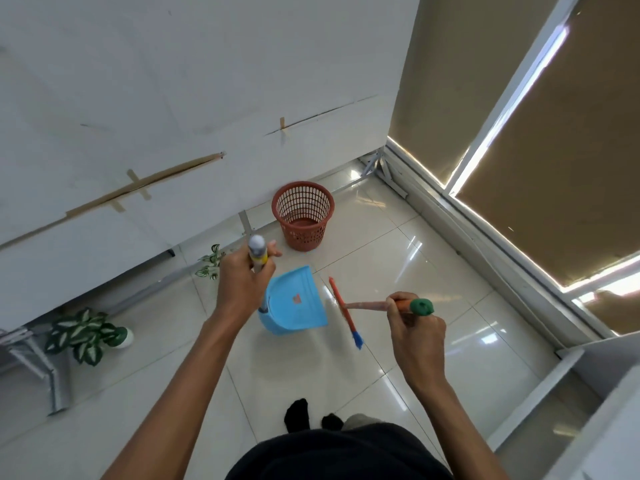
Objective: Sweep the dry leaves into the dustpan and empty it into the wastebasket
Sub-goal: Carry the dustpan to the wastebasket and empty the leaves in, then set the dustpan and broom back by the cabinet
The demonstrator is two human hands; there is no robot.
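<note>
The person's left hand is wrapped round the upright grey pole with a yellow band that rises from the light-blue plastic dustpan. Its fingers curl about the pole, except one that sticks out toward the wall. The dustpan rests on the glossy pale tiled floor in front of the person, with its wide mouth turned toward the broom.

The right hand grips the orange broom handle just below its green end cap, fingers closed about it. The broom's narrow orange head with blue bristles lies just beside the dustpan's mouth without touching it.

The reddish-brown plastic mesh wastebasket stands upright near the white wall, a little beyond the dustpan. A green-and-white potted plant sits well off to the left.

No dry leaves can be made out on the floor, and from this height it is not clear whether any lie in the pan.

The dustpan looks light and stiff, so the pole seems the place to hold it. It would likely need carrying with the mouth tilted up, since dry leaves are featherlight and brittle and would spill or drift at a jolt.
</note>
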